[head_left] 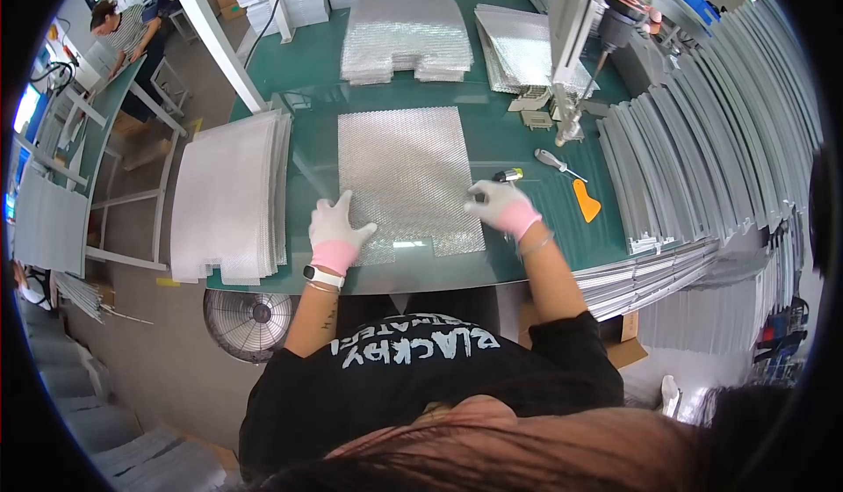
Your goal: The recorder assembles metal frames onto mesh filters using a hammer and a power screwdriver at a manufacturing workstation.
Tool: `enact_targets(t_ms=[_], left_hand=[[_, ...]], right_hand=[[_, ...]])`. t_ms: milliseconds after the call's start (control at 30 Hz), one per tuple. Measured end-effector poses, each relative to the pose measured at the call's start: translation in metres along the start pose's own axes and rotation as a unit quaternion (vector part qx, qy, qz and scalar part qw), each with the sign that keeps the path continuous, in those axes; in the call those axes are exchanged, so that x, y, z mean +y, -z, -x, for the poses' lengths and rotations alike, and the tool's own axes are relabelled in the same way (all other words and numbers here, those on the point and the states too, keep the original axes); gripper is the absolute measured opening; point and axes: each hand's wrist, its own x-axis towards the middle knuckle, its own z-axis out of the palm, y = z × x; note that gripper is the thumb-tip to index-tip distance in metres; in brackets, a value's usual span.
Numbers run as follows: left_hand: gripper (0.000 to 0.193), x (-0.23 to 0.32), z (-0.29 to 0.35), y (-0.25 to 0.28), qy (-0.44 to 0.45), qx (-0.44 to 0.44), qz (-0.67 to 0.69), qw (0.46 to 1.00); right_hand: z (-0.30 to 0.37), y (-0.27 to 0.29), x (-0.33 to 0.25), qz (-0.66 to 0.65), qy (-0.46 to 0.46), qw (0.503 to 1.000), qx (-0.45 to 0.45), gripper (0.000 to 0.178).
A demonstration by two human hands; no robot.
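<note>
A silvery bubble-textured sheet [404,162] lies flat on the green table in front of me, a notch in its near edge. My left hand [341,230], in a white glove with a pink cuff, rests at the sheet's left edge. Its fingers are spread, with nothing visible between them. Over the sheet's right edge is my right hand [500,206], gloved alike. Its fingers are bent, with a gap between thumb and forefinger, and I see nothing held. Just beyond it lies a small yellow-and-black tool [508,176].
A screwdriver [558,162] and an orange scraper [586,202] lie to the right, below a hanging tool on a stand [571,119]. Notched sheets are stacked at left [228,193] and far side [406,35]. Grey panels [667,167] line the right. A person works far left.
</note>
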Motion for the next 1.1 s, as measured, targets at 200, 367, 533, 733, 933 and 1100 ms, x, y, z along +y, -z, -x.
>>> enact_targets(t_ms=[200, 367, 533, 733, 933, 1100], left_hand=[[0.076, -0.027, -0.026, -0.015, -0.217, 0.043, -0.122, 0.968], [0.076, -0.015, 0.026, 0.003, -0.180, -0.035, -0.129, 0.975], [0.058, -0.003, 0.095, 0.003, -0.337, 0.159, 0.025, 0.928], [0.035, -0.065, 0.158, -0.116, 0.152, -0.306, 0.707, 0.619], [0.035, -0.031, 0.138, -0.115, 0.182, -0.228, 0.754, 0.588], [0.033, -0.036, 0.156, -0.129, 0.148, -0.188, 0.777, 0.582]], right_hand=[[-0.113, 0.065, 0.112, 0.179, -0.265, 0.914, 0.249, 0.062], [-0.140, 0.060, 0.129, 0.253, -0.305, 0.902, 0.173, 0.053], [-0.132, 0.086, 0.188, 0.228, -0.242, 0.911, 0.244, 0.039], [0.020, 0.035, -0.012, -0.117, 0.009, 0.965, 0.235, 0.017], [0.174, -0.159, -0.053, -0.642, -0.157, 0.744, -0.099, 0.028], [0.175, -0.214, -0.043, -0.768, -0.163, 0.618, -0.033, 0.026]])
